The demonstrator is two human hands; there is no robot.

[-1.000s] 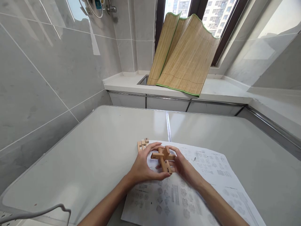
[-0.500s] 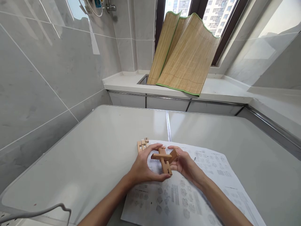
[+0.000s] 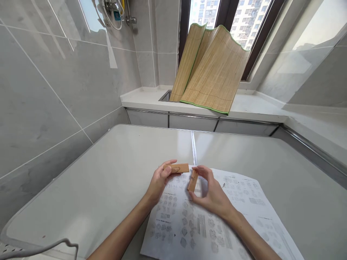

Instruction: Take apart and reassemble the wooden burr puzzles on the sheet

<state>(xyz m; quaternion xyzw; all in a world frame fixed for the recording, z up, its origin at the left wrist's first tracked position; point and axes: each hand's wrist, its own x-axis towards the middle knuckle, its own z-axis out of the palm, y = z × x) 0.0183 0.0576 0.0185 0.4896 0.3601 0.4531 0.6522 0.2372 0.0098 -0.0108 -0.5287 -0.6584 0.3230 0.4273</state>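
My left hand (image 3: 159, 180) pinches a flat wooden puzzle piece (image 3: 180, 168) between thumb and fingers, its long side lying roughly level. Close by on the right, my right hand (image 3: 210, 191) grips a second wooden puzzle piece (image 3: 192, 180) by its two ends, thumb below and fingertips above. That piece stands tilted, and a narrow gap separates it from the first. Both are held over a large printed sheet (image 3: 173, 213) covered in small diagrams. Any other wooden pieces behind my left hand are hidden.
The sheet lies on a pale table (image 3: 114, 173) with a seam down its middle. A grey cable (image 3: 54, 245) curves at the lower left. Beyond the table, a folded bamboo mat (image 3: 214, 72) leans on a white counter (image 3: 146, 95) by the window.
The joined wooden pieces have come apart, one now in each hand. My left hand has turned and risen slightly. The loose pieces behind it no longer show.
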